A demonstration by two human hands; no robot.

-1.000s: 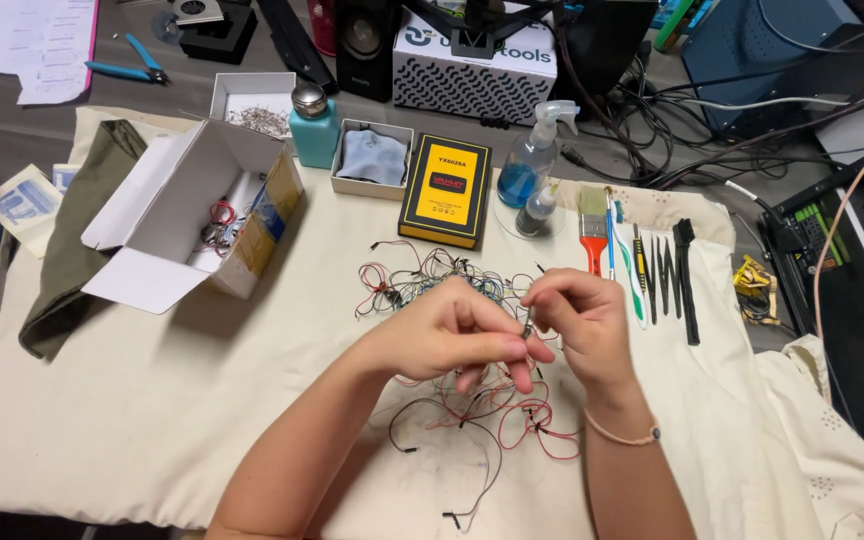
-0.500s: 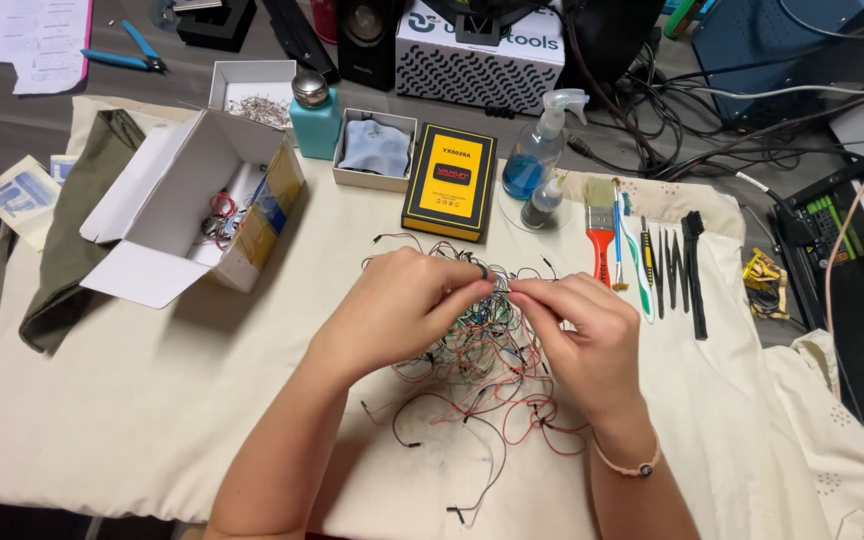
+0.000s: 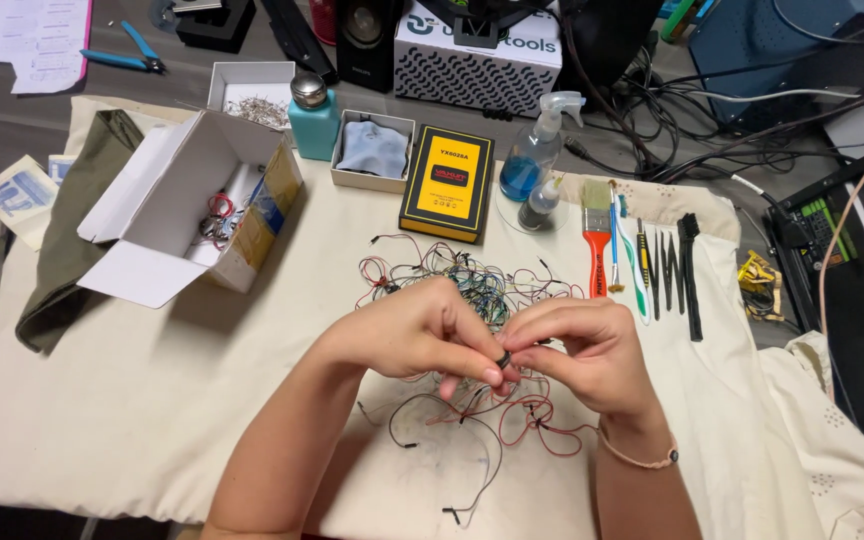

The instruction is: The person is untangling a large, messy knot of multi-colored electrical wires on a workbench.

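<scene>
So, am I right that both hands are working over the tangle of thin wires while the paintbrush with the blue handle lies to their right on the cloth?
Nearly: the head view shows the paintbrush has an orange-red handle, not blue. The rest holds.

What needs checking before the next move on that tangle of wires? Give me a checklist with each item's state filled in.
1. Both hands on the work: left hand and right hand meet over the tangle of thin red and black wires. Ok.
2. Small dark ring-shaped part pinched between the fingertips of both hands. Ok.
3. Wires free of knots: many strands cross in one heap on the cream cloth. Not ok.
4. Which wire joins the part: hidden by the fingers. Cannot tell.
5. Open white cardboard box within view, flaps open, small coils inside. Ok.
6. Red-handled brush and the row of slim black tools lie apart from the wires. Ok.
</scene>
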